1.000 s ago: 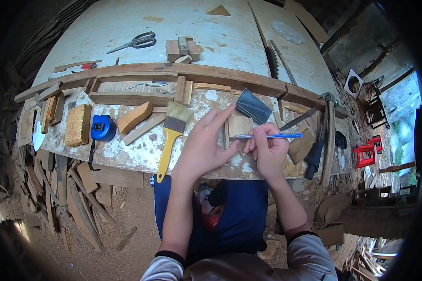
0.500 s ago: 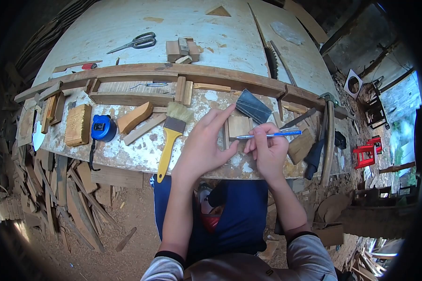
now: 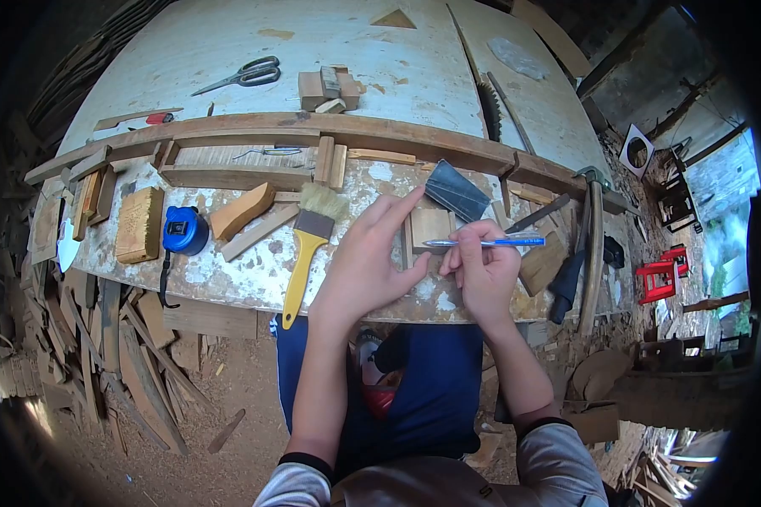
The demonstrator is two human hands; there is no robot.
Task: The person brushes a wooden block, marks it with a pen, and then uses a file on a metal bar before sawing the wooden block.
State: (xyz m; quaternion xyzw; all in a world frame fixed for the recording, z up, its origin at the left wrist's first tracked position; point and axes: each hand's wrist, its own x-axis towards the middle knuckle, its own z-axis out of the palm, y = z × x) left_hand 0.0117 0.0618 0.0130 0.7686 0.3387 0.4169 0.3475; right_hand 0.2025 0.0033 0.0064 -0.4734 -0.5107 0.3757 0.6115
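Observation:
A small wooden block lies near the front edge of the paint-spotted workbench. My left hand rests at its left side, fingers and thumb spread around it, the index finger reaching toward a dark sandpaper-like piece behind the block. A blue pen is pinched in my right hand, its tip pointing left over the block's right part. Left of my left hand lies a yellow-handled brush, bristles away from me.
A blue tape measure and wood pieces lie at the left. Behind a long wooden rail are scissors and stacked blocks. A clamp stands at the right edge, near a saw blade.
The pen has tilted slightly flatter in my right hand, its tip moving a little toward me. My left hand stays almost where it was.

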